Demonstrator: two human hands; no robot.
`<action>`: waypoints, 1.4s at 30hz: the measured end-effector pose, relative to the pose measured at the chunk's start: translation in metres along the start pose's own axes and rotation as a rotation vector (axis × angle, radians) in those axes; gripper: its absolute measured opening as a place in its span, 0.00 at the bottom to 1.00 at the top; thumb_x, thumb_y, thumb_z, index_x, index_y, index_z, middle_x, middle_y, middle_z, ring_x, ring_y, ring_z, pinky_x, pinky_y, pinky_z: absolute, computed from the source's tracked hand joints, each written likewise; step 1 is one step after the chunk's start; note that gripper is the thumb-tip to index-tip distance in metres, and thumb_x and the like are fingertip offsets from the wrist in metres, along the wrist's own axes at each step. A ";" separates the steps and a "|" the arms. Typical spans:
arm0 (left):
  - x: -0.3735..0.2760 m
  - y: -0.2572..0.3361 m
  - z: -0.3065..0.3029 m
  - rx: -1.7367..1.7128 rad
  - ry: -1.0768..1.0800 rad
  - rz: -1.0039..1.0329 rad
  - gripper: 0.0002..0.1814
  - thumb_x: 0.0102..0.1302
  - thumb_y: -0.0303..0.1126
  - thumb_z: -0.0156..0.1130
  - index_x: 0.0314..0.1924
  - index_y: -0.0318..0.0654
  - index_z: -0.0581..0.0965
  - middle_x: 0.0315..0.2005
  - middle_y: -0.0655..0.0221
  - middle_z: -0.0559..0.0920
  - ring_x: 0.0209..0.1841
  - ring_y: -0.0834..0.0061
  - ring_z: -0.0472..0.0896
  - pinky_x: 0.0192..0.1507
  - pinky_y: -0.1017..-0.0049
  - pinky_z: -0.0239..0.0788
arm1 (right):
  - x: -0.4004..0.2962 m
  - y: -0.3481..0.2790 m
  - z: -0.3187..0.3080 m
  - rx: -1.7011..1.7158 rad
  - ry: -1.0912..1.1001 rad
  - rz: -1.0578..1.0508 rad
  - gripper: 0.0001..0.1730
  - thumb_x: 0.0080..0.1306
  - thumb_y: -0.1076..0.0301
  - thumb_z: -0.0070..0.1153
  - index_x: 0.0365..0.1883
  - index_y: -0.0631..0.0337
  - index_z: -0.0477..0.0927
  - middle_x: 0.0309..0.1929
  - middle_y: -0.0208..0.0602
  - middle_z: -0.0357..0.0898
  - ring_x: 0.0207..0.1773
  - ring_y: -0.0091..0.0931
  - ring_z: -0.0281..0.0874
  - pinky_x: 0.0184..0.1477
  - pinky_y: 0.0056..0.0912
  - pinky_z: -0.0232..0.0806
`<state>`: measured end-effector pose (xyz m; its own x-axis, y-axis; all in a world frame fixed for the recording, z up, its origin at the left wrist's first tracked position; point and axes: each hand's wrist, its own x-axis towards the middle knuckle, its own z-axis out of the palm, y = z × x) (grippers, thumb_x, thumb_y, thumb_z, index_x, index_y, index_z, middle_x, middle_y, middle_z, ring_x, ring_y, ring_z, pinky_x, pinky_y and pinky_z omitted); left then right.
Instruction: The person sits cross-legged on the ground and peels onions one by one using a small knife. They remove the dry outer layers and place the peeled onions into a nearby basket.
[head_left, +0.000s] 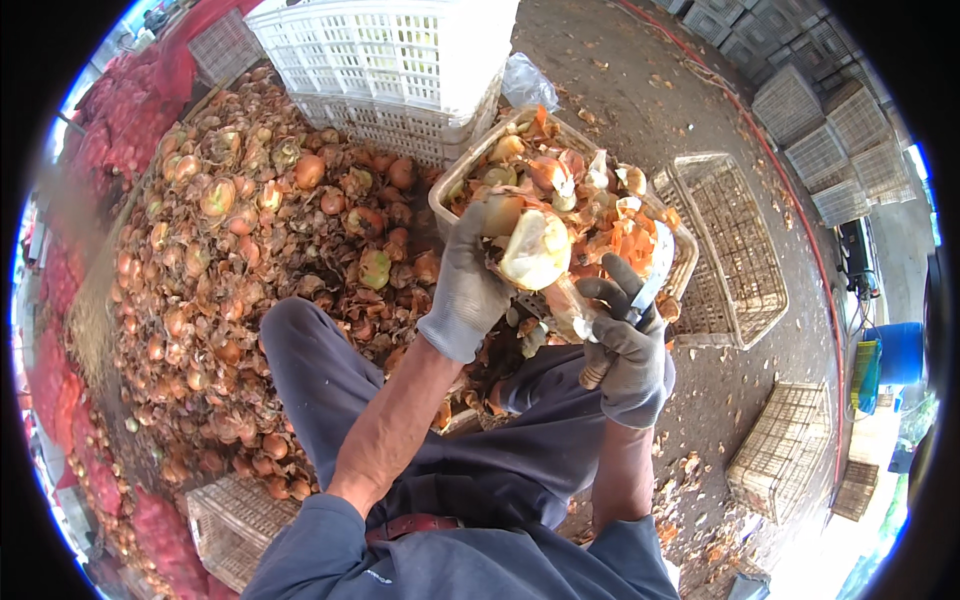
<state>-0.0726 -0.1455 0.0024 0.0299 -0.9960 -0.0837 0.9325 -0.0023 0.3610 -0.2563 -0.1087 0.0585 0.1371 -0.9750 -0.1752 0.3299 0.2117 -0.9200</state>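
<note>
My left hand (472, 281), in a grey work glove, grips a partly peeled onion (535, 251) whose pale flesh faces up. My right hand (634, 356), gloved alike, holds a knife (654, 279) with its blade pointing up and away from me. A strip of onion skin (566, 306) stretches between the onion and my right fingers; whether it is still attached cannot be made out. Both hands are over the near side of a plastic crate (685, 259) heaped with onion skins and trimmed pieces (559, 176).
A large heap of unpeeled onions (225, 247) covers the ground at left. Stacked white crates (375, 60) stand ahead, and a crate (724, 247) lies to the right. Another crate (780, 450) is at lower right. A red hose (814, 247) crosses the floor near a blue barrel (900, 352).
</note>
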 end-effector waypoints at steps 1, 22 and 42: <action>-0.001 -0.004 0.006 -0.030 -0.001 -0.022 0.21 0.80 0.44 0.56 0.59 0.34 0.78 0.52 0.61 0.84 0.51 0.69 0.85 0.55 0.64 0.82 | 0.003 0.000 0.000 -0.019 -0.004 -0.023 0.43 0.53 0.84 0.51 0.73 0.69 0.71 0.52 0.42 0.86 0.31 0.20 0.84 0.19 0.14 0.64; 0.009 -0.015 -0.020 0.144 0.183 -0.053 0.24 0.81 0.53 0.56 0.58 0.40 0.78 0.45 0.69 0.84 0.49 0.73 0.84 0.53 0.68 0.81 | 0.017 0.030 -0.033 -0.703 0.164 -0.218 0.22 0.62 0.85 0.59 0.56 0.67 0.85 0.41 0.34 0.88 0.43 0.23 0.86 0.46 0.26 0.78; 0.042 -0.035 -0.019 0.112 0.169 -0.256 0.26 0.79 0.59 0.57 0.59 0.44 0.77 0.47 0.69 0.84 0.44 0.71 0.85 0.43 0.66 0.81 | 0.028 0.028 -0.026 -1.157 0.092 -0.553 0.34 0.83 0.40 0.43 0.68 0.61 0.80 0.53 0.52 0.88 0.54 0.38 0.90 0.55 0.38 0.79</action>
<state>-0.0970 -0.1853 -0.0314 -0.1323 -0.9330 -0.3347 0.8725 -0.2699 0.4074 -0.2671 -0.1318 0.0187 0.1622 -0.9246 0.3445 -0.6829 -0.3572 -0.6372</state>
